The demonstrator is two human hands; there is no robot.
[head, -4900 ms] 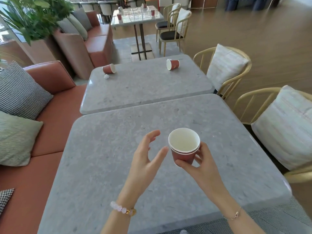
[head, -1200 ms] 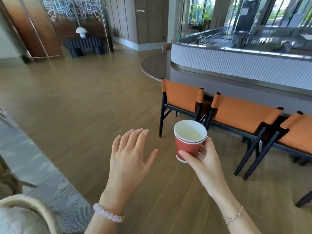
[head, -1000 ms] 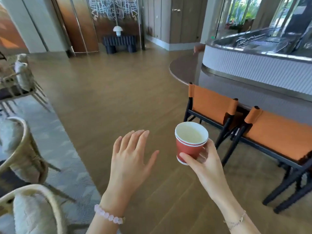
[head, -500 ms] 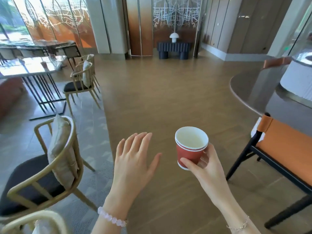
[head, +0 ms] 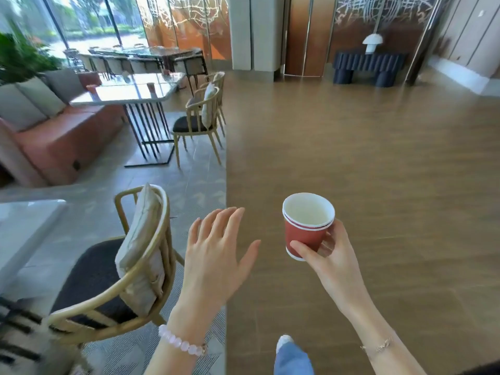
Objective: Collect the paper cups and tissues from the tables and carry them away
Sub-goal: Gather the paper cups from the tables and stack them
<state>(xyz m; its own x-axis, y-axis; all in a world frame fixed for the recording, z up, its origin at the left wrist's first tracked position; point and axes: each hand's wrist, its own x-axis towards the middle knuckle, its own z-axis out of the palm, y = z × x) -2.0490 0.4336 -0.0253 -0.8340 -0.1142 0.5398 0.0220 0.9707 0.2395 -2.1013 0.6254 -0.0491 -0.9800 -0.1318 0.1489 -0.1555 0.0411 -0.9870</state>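
Observation:
My right hand [head: 328, 259] holds a stack of red paper cups [head: 307, 226] upright by its lower part, out over the wooden floor. The stack shows two white rims, and the top cup's white inside looks empty. My left hand [head: 216, 251] floats beside it on the left, palm down, fingers spread, holding nothing. Far off at the left, a glossy table [head: 130, 89] carries small red cups [head: 151, 87], too blurred to count.
A wicker chair [head: 113, 272] with a cushion stands close at my lower left, beside a grey table corner [head: 24, 226]. Two more chairs [head: 200, 117] and an orange sofa [head: 62, 136] flank the far table. Wooden floor [head: 378, 171] stretches right; my shoe [head: 284, 341] shows below.
The view has swung left from the counter and orange chairs to the seating area. Both hands keep their pose, the cup stack still held in my right hand.

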